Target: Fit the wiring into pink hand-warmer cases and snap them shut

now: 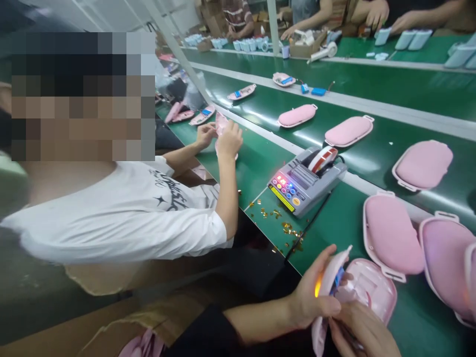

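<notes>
My left hand (310,297) grips a pink oval plastic shell half (329,285), tilted on edge. A blue battery pack (339,276) shows inside it, and an orange light glows on its outer side. My right hand (362,325) is closed at the lower inner edge of this shell; its fingertips are partly hidden, so what they pinch is unclear. Beyond it, a second pink shell half (388,292) lies with its hollow side up, a pale wire near it. Closed pink oval cases (394,233) with white rims lie just past my hands.
A grey tape dispenser (305,178) with a lit display stands on the green bench, its black cable (310,225) running to the edge. Gold scraps (288,230) lie nearby. At left, a co-worker in a white shirt (178,218) handles a pink part. More pink cases (297,116) line the belt.
</notes>
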### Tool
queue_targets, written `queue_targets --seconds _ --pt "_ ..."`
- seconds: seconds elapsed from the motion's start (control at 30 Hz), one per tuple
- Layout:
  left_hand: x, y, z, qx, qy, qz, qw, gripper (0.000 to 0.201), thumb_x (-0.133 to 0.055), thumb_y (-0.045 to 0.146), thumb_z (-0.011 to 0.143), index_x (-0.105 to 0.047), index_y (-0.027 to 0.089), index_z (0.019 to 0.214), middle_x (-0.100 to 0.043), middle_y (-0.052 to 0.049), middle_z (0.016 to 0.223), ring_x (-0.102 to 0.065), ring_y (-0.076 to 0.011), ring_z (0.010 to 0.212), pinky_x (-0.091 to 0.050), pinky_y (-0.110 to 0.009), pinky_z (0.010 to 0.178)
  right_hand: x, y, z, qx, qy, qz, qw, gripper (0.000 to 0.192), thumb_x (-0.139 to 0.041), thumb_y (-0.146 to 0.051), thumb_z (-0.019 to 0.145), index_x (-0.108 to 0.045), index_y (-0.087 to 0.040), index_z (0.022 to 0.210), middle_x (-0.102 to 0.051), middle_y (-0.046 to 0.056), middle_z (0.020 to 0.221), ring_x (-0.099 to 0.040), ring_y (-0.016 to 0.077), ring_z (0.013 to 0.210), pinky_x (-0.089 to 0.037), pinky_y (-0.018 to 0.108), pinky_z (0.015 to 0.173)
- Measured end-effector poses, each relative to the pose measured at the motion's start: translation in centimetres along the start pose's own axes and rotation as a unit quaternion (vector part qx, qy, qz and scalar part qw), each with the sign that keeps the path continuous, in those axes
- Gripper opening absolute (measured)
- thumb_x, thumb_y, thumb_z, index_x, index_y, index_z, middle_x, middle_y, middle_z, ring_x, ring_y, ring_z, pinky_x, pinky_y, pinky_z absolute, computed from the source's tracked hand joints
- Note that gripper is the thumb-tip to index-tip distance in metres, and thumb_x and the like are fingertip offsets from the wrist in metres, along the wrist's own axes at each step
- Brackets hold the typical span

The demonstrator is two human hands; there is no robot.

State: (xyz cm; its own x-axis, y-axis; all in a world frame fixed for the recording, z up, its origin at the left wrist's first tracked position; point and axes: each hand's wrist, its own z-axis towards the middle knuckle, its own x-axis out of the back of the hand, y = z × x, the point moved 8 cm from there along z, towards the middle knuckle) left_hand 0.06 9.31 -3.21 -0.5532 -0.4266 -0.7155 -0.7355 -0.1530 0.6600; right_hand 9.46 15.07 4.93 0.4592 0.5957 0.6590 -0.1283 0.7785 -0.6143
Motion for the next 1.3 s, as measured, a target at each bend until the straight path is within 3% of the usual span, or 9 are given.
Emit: queue_targets --seconds 0.07,0.17,0.33,0.5,0.8,0.93,1.1,1.3 --pt "-0.5 0.6 -0.4 0.0 0.002 0.004 1.0 0.115 -0.105 0.049 0.065 -0.053 0.029 0.166 -0.056 -0.019 0.169 -0.064 -0.043 0.142 -0.05 -0.059 0.122 0.3 -0.5 0.1 -0.036 0.012 0.005 0.999 0.011 -0.063 -0.019 0.109 -0.073 -0.023 0.106 -0.083 0.004 0.09 -0.08 0.0166 0.075 -0.066 0.025 0.07" --pt "-0.6 1.7 -1.2 -0.003 0.052 0.008 0.999 0.082 -0.092 0.047 0.081 -0.065 0.025 0.155 -0.062 -0.016 0.166 -0.065 -0.0409 0.143 -0.051 -0.055 0.123 0.4 -0.8 -0.1 -0.07 0.018 0.018 0.997 0.008 -0.065 -0.021 0.109 -0.073 -0.023 0.106 -0.085 0.003 0.095 -0.08 0.0175 0.081 -0.065 0.031 0.076" --pt "-0.7 1.8 -1.7 0.039 0.09 0.027 0.995 0.075 -0.088 0.05 0.08 -0.071 0.022 0.147 -0.059 -0.017 0.169 -0.061 -0.0465 0.149 -0.05 -0.06 0.127 0.3 0.0 -1.4 -0.074 0.044 0.024 0.996 0.006 -0.071 -0.023 0.108 -0.074 -0.02 0.103 -0.086 0.001 0.095 -0.08 0.0146 0.082 -0.061 0.03 0.076" --pt "-0.7 1.7 -2.3 0.034 0.122 0.055 0.99 0.068 -0.087 0.048 0.081 -0.075 0.021 0.142 -0.068 -0.017 0.16 -0.065 -0.0463 0.146 -0.055 -0.062 0.124 0.3 -0.5 -2.3 -0.047 0.074 -0.024 0.996 0.011 -0.074 -0.024 0.106 -0.075 -0.02 0.096 -0.086 0.001 0.091 -0.079 0.0146 0.08 -0.06 0.029 0.073" --pt "-1.1 2.1 -2.1 0.014 0.105 0.116 0.988 0.06 -0.088 0.045 0.084 -0.077 0.02 0.138 -0.07 -0.016 0.156 -0.066 -0.0428 0.146 -0.059 -0.055 0.122 0.6 -1.0 -2.2 -0.033 0.059 -0.043 0.997 0.02 -0.069 -0.022 0.108 -0.076 -0.016 0.091 -0.083 0.002 0.09 -0.071 0.0158 0.077 -0.061 0.03 0.076" --pt "-1.1 2.2 -2.1 0.019 0.107 0.134 0.985 0.073 -0.09 0.049 0.081 -0.073 0.02 0.146 -0.068 -0.016 0.158 -0.065 -0.0431 0.147 -0.059 -0.052 0.123 0.3 -1.1 -1.9 -0.026 0.018 -0.076 0.997 0.026 -0.069 -0.022 0.109 -0.074 -0.018 0.084 -0.082 0.001 0.088 -0.069 0.0163 0.078 -0.06 0.03 0.077" --pt "-1.4 2.3 -2.0 0.016 0.097 0.149 0.984 0.081 -0.091 0.049 0.082 -0.068 0.021 0.155 -0.064 -0.015 0.164 -0.066 -0.0429 0.146 -0.061 -0.05 0.121 0.4 -0.9 -1.7 -0.012 0.012 -0.069 0.997 0.025 -0.066 -0.018 0.111 -0.076 -0.018 0.087 -0.083 0.0 0.092 -0.071 0.0144 0.081 -0.06 0.027 0.08" --pt "-2.0 2.6 -2.2 0.002 0.063 0.206 0.977 0.087 -0.091 0.051 0.085 -0.061 0.028 0.163 -0.067 -0.012 0.163 -0.066 -0.0429 0.147 -0.057 -0.056 0.125 0.7 -0.3 -1.0 -0.019 0.002 -0.079 0.997 0.023 -0.07 -0.026 0.111 -0.074 -0.019 0.089 -0.079 -0.001 0.089 -0.069 0.0163 0.083 -0.057 0.029 0.082"
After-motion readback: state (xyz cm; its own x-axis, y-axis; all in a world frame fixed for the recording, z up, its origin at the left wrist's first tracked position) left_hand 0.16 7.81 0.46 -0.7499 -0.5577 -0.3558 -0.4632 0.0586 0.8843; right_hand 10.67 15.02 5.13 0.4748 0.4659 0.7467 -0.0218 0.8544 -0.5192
